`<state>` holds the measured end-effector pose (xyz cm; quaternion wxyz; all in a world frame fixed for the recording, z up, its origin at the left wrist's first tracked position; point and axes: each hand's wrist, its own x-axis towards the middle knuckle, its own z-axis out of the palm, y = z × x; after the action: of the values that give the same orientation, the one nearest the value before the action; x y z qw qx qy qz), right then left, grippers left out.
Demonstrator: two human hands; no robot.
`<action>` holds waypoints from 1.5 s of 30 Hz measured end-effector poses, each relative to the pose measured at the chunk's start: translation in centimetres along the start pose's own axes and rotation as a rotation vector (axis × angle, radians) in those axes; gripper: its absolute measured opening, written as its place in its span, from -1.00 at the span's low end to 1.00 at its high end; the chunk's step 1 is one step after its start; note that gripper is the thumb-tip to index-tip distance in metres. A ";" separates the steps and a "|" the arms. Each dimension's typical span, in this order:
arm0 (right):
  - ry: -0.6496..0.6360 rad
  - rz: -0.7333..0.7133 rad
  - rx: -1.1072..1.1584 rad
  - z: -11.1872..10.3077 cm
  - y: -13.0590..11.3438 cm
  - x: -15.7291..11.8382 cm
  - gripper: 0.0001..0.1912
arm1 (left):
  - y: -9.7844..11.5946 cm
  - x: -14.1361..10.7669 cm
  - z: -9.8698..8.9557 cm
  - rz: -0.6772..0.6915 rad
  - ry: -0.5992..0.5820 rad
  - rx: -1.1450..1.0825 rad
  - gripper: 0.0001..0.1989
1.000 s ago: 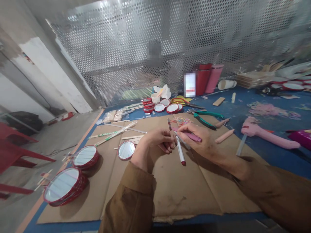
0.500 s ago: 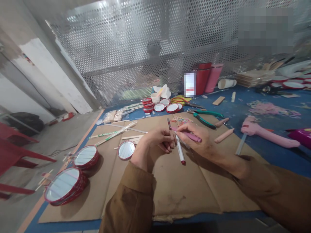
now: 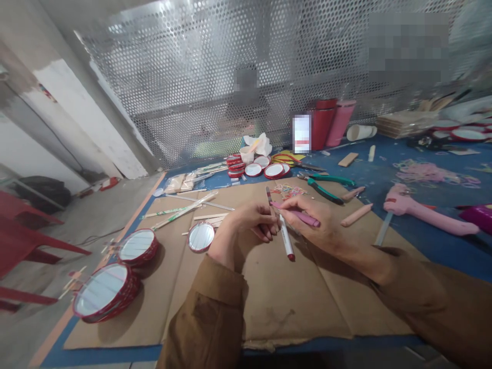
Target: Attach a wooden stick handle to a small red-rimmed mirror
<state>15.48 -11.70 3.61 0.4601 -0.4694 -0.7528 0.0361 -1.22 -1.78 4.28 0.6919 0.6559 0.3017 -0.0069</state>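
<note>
My left hand (image 3: 257, 221) is closed on a thin flat stick (image 3: 268, 195), its upper end showing coloured marks above the fingertips. My right hand (image 3: 313, 215) grips a pink-purple pen (image 3: 303, 217) like a writing tool, its tip at the stick close to my left fingers. Between the hands, a white marker with a red end (image 3: 286, 241) slants towards me over the cardboard (image 3: 284, 297); its upper end is hidden by the hands. Just beyond the fingers lies a heap of coloured rubber bands (image 3: 290, 191).
Left stand two red-rimmed toy drums (image 3: 103, 291) and a smaller round piece (image 3: 201, 237), near wooden sticks (image 3: 184, 211). To the right lie green-handled pliers (image 3: 326, 187) and a pink glue gun (image 3: 430, 212). Bottles (image 3: 325, 125) and a lit phone (image 3: 302, 134) stand behind.
The view has shifted very slightly. Both hands keep nearly the same pose, with the pen tip still at the stick.
</note>
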 end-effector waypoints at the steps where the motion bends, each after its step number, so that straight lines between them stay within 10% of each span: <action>1: -0.011 0.010 -0.006 0.0 0.1 -0.1 -0.92 | 0.0 0.0 0.0 0.003 0.003 0.000 -0.80; 45: 0.026 0.050 -0.004 0.0 -0.2 0.1 -0.92 | 0.1 -0.1 0.1 -0.001 0.020 0.028 -0.86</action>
<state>15.33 -11.73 3.77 0.4678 -0.4896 -0.7347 0.0401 -1.21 -1.89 4.37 0.6796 0.6656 0.3086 -0.0050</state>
